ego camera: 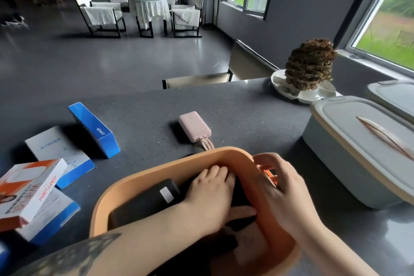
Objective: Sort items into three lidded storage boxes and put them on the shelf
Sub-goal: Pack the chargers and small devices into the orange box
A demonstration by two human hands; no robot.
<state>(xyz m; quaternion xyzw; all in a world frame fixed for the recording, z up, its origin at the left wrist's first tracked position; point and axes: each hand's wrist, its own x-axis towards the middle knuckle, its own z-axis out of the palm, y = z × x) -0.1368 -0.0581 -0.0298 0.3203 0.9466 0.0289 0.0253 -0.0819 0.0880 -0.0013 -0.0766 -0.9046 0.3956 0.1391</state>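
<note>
Orange box (170, 169) (lidless) under both hands

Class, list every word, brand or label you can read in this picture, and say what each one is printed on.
"ANKER": side of the upright blue box.
"ANKER": top of the flat white-and-blue box.
"WIFI": orange-and-white box; its other print is too blurred to be sure of.
White label on the black device in the orange box: no text readable.

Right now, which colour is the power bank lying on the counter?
Pale pink; the power bank shows best in the head view.
</note>
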